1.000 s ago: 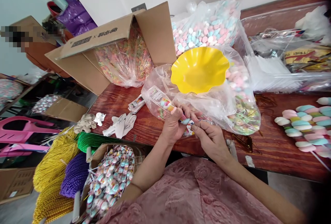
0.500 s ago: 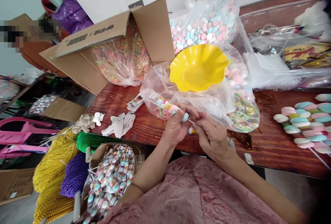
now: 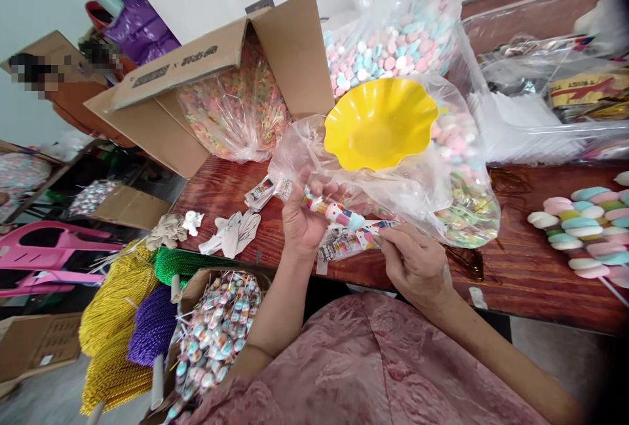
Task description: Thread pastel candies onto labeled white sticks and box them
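Observation:
My left hand (image 3: 301,219) is closed around a candy skewer in a clear printed sleeve (image 3: 330,211), holding it over the red-brown table (image 3: 515,268). My right hand (image 3: 415,261) pinches the skewer's thin stick end by the sleeve's mouth. A few empty printed sleeves (image 3: 339,245) lie on the table just under my hands. A yellow scalloped bowl (image 3: 379,124) rests on an open plastic bag of pastel candies (image 3: 457,183) right behind them.
An open cardboard box (image 3: 221,84) with bagged candy lies at the back left, another candy bag (image 3: 393,38) behind the bowl. Finished marshmallow skewers (image 3: 584,228) lie at right. A box of wrapped skewers (image 3: 216,333) and coloured cord bundles (image 3: 122,320) sit by my left knee.
My left hand has slid up along the sleeve and tilted the skewer more level. My right hand has drawn back to the stick's end.

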Demonstrator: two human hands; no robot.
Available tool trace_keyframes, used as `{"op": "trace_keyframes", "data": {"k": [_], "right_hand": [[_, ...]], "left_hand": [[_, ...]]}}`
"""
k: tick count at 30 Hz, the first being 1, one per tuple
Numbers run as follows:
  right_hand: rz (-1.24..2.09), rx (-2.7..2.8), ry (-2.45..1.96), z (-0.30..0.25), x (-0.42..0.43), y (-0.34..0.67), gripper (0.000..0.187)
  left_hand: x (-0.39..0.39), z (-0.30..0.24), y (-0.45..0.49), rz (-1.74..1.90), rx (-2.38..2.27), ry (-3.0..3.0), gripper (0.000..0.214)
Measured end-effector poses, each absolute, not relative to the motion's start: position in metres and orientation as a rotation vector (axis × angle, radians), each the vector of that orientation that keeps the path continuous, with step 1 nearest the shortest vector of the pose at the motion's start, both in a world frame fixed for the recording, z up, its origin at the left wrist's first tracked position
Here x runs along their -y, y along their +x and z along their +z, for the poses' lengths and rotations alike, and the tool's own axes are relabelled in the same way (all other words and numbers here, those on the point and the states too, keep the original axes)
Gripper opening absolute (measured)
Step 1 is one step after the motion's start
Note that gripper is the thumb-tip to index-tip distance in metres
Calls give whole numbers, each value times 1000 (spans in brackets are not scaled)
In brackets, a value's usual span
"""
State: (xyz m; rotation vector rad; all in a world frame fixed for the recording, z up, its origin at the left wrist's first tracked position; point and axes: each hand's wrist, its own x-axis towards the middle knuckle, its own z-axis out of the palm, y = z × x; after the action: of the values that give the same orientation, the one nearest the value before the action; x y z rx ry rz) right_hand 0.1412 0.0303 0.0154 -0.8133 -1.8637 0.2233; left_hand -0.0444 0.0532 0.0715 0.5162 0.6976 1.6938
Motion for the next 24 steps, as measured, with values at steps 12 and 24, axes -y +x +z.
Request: {"op": "trace_keyframes", "data": {"k": [12,24], "right_hand": [[1336,1623,-952,17,-39,150,33],[220,1912,-856,4,-30,136,13]], "left_hand": [[-62,58,-43,1481,-710,417,42],[-63,49,-29,1464,-789,280,45]]}}
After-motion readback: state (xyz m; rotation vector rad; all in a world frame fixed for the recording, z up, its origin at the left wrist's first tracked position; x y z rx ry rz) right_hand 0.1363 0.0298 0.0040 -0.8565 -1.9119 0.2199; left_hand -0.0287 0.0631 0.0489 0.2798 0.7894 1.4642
